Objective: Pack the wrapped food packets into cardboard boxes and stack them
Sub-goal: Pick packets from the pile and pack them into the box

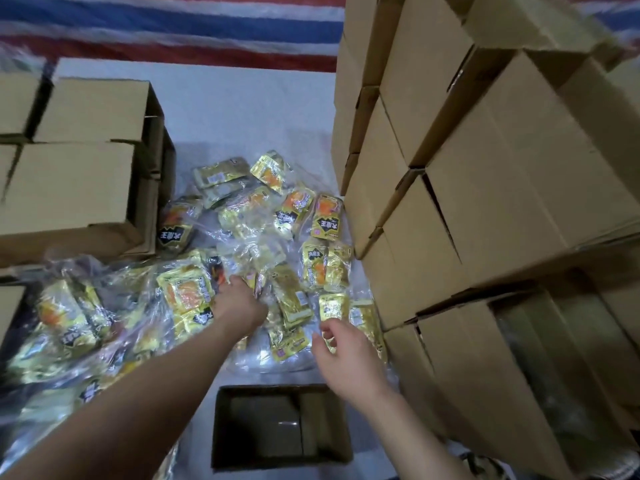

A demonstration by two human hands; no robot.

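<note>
So, biggest thing on my feed is the stacked cardboard boxes point(502, 188) filling the whole right side, closed ones piled several high and leaning into view. Over on the left there's a smaller group of boxes point(79, 157), also closed, sitting at the edge of the pale table surface point(242, 109). Behind everything hangs a red, white and blue striped sheet point(173, 29).

Between the two stacks is the pile of packets point(263, 244), shiny gold and yellow wrappers with orange pictures, a lot of them bundled in clear plastic bags. They spread from the middle of the table down toward the lower left corner, where more bagged ones point(69, 323) are heaped up.

Right below the pile, close to me, sits an open box point(280, 427), dark inside, and I don't see any packets in it.

Left hand point(239, 306) is reaching into the middle of the pile, fingers curled down into the packets and plastic. It looks like it's grabbing something there, but the fingertips are buried and I honestly can't tell what, or whether it's closed on anything.

Right hand point(346, 358) hovers just above the near edge of the pile, fingers loose and slightly spread, thumb apart, holding nothing. A small gold packet point(333, 306) lies just past its fingertips.
</note>
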